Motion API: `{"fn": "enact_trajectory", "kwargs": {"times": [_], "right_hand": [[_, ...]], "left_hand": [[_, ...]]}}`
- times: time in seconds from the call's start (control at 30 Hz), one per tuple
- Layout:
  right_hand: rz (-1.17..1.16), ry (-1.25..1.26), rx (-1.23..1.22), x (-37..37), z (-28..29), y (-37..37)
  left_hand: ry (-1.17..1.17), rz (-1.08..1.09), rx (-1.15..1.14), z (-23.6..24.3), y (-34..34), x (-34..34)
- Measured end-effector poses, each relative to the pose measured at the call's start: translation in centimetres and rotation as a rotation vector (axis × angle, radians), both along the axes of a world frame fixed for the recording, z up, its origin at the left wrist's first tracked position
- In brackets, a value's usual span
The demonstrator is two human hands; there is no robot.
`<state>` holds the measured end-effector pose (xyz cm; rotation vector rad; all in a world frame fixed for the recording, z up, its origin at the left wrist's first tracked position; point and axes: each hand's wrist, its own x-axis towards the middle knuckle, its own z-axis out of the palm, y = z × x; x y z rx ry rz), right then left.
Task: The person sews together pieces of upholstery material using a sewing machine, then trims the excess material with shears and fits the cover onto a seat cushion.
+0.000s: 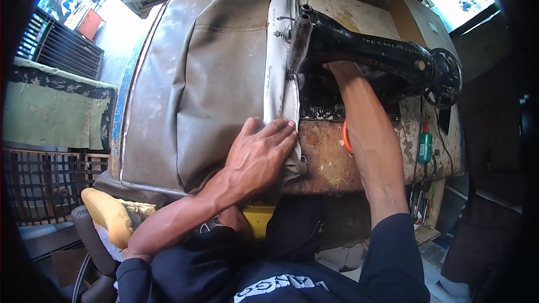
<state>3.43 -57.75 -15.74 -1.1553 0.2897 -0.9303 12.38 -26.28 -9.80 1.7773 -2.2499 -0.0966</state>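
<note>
Cluttered little workshop, daylight coming in at the top corners, and a really beat-up counter (331, 157) with rusty, flaking paint carries everything. On it sits a black sewing machine (365, 50) with its handwheel (444, 77) off to the right. A big piece of grey-tan vinyl upholstery cover (213, 84) is spread across the left half of the counter, its white-backed edge (279, 56) running up right under the needle end of the machine.

Left hand (259, 154) lies flat, fingers spread open, pressing down on the cover's edge near the front of the counter. Right hand (337, 68) reaches in under the machine's arm, mostly hidden behind it, so can't tell if it's open or gripping anything. Something orange (345, 137) peeks out just beside the right forearm, and a small green bottle (425, 145) stands near the counter's right end. Yellow foam (109, 213) sits down at lower left.
</note>
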Motion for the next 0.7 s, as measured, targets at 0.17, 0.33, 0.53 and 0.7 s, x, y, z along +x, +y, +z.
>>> {"fn": "enact_trajectory", "kwargs": {"times": [0.17,0.33,0.53,0.7], "right_hand": [[-0.107,0.22,-0.115,0.9,0.6,-0.8],[-0.199,0.47,-0.235,2.4,0.8,-1.5],[-0.215,0.617,-0.33,3.4,0.6,-1.1],[-0.186,0.704,-0.379,3.7,0.9,-1.1]], "left_hand": [[0.034,-0.009,-0.009,0.2,0.0,0.2],[0.02,-0.015,-0.036,0.3,-0.1,-0.1],[-0.003,-0.046,-0.059,0.3,-0.7,0.5],[-0.028,-0.055,-0.067,0.3,-1.6,1.0]]}}
